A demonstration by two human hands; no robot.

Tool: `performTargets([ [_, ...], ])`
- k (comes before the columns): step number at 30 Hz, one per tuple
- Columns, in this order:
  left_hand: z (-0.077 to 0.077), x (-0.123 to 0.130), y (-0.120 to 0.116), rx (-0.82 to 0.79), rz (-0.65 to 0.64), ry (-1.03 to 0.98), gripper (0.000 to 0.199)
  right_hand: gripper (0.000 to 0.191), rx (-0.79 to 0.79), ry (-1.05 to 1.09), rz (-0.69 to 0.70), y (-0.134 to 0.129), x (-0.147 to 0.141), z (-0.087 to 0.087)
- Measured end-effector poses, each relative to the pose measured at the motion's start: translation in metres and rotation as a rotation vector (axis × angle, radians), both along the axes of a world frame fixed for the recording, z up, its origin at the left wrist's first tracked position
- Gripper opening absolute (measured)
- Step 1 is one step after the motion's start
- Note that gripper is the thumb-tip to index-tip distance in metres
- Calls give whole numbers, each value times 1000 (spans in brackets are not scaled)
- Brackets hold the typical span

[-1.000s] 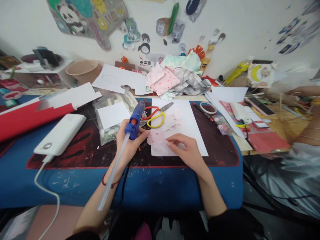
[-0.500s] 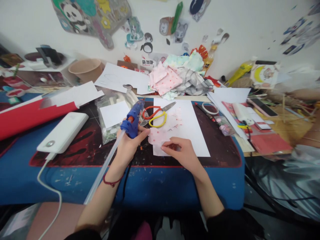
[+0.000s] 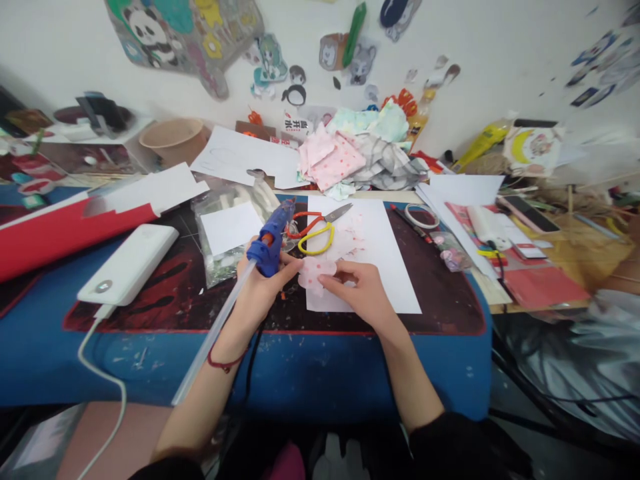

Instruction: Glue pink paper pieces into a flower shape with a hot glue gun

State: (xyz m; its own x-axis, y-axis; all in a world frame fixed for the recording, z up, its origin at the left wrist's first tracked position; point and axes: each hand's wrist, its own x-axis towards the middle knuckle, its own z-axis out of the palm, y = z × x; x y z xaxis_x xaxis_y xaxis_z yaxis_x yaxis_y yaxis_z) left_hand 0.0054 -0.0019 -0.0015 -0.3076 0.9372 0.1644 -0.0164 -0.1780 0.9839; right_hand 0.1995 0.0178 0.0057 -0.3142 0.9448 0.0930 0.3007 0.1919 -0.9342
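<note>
A blue hot glue gun (image 3: 270,247) with a long clear glue stick (image 3: 213,337) at its rear rests in my left hand (image 3: 260,287). The thumb of that same hand also pinches the left edge of a small pink dotted fabric piece (image 3: 313,272). Thumb and fingers of my right hand (image 3: 363,290) close on the fabric's right edge. Below the fabric lies a sheet of white paper (image 3: 393,267). Just beyond it are scissors (image 3: 317,239) with one red and one yellow handle, and faint pink dotted scraps (image 3: 355,233).
A white power bank (image 3: 133,263) with a cable lies at left, near a red sheet (image 3: 75,230). Behind the paper is a heap of fabric scraps (image 3: 365,150). A plastic bag (image 3: 227,260) sits beside the glue gun. At right are a pen (image 3: 407,221) and a white ring (image 3: 421,216).
My right hand has moved slightly up and left, and its fingers now pinch the fabric's right edge. The fabric piece looks flatter and spread between both hands. The glue gun stays in my left hand.
</note>
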Motion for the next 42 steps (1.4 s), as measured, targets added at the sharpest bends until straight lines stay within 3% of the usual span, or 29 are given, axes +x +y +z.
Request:
performTargets([
  [7,-5,-3,0,-26,-60,36,43,33,-92,179,-68,0,5,-3],
  [15,-1,-3,-2,-73,-153,53,48,32,-87,248,-81,-2,3,0],
  [28,0,-3,-2,-87,-151,17,52,27,-67,280,-115,-1,7,-4],
  [33,-2,-3,-2,-101,-120,82,43,26,-77,298,-107,-1,5,-4],
  [42,-2,-2,-1,-24,-133,123,42,27,-102,277,-81,-1,4,-7],
])
